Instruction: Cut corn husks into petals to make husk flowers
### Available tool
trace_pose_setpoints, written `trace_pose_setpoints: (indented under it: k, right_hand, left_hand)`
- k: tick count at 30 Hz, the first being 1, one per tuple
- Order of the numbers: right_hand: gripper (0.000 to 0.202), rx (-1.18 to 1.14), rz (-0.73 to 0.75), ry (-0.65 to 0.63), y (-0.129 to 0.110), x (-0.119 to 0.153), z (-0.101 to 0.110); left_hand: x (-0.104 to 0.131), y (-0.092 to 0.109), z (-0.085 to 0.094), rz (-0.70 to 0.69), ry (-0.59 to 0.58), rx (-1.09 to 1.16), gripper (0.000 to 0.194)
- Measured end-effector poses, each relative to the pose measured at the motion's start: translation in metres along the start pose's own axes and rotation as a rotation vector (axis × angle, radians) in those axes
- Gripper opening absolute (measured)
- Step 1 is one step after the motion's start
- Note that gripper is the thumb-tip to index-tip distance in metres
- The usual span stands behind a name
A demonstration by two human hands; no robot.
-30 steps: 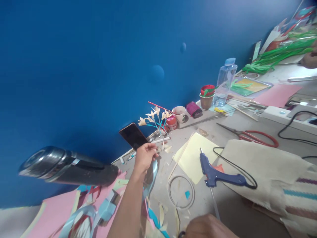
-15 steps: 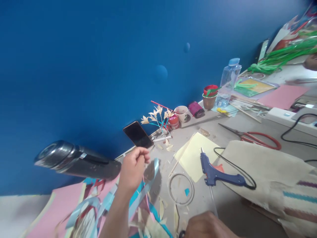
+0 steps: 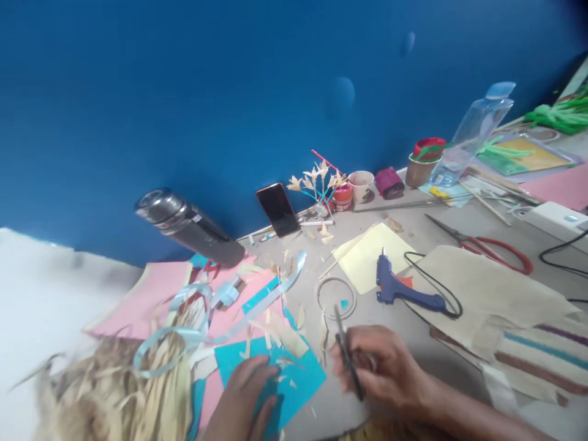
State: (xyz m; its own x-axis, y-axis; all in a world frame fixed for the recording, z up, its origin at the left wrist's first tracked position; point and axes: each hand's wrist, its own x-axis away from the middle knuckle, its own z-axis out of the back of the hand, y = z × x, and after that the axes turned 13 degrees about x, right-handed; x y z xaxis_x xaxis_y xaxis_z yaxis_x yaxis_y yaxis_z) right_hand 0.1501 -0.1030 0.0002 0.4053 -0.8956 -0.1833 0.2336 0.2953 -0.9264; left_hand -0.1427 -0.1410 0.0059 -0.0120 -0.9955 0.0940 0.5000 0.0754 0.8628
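My left hand is over a bright blue sheet of paper at the bottom, its fingers stretched out and slightly apart, with nothing seen in them. Pale scraps of dried husk lie on that sheet. In my right hand, fingers wrapped round it, is a small pair of dark scissors, the tip pointing up and away; motion blurs its outline. Just beyond the tip, a ring of clear tape lies flat. A bundle of dried husks sits left of my left hand.
A blue glue gun with a black cord rests near yellow paper. Red-handled scissors lie at right. Along the wall stand a dark flask, phone, husk flowers, paper cup and water bottle. Light blue ribbon curls over pink paper.
My left hand has come down from near the phone to the blue paper. My right hand has risen from the bottom edge, bringing the small scissors into view. The camera has turned left.
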Motion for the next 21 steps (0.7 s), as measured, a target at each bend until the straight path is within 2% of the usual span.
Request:
trace_pose_setpoints:
  k: [2,5,8,10,13,17,19,21]
  right_hand:
    - [0.030,-0.118,-0.120,0.060,-0.009,-0.001,0.005]
    - [0.030,-0.205,-0.256,0.181,-0.020,0.008,0.009]
    - [0.029,-0.139,-0.360,0.172,-0.023,0.028,0.008]
    - [0.030,-0.080,-0.428,0.147,-0.019,0.042,0.006]
    - [0.035,-0.087,-0.518,0.174,-0.010,0.058,0.002]
    - [0.046,-0.155,-0.581,0.206,-0.005,0.064,-0.004]
    - [0.047,-0.152,-0.569,0.189,-0.006,0.064,-0.006]
    - [0.044,-0.119,-0.532,0.172,-0.008,0.066,-0.006]
  left_hand:
    - [0.010,0.004,-0.010,-0.048,-0.063,-0.052,0.025]
    - [0.014,0.024,-0.017,-0.086,-0.170,-0.198,0.025]
    - [0.013,0.041,-0.023,-0.146,-0.248,-0.250,0.022]
    - [0.009,0.050,-0.035,-0.163,-0.268,-0.265,0.023]
    - [0.002,0.063,-0.064,-0.123,-0.270,-0.315,0.021]
    - [-0.010,0.077,-0.107,-0.153,-0.192,-0.474,0.023]
    - [-0.014,0.077,-0.121,-0.166,-0.174,-0.542,0.021]
    - [-0.017,0.072,-0.127,-0.159,-0.174,-0.579,0.009]
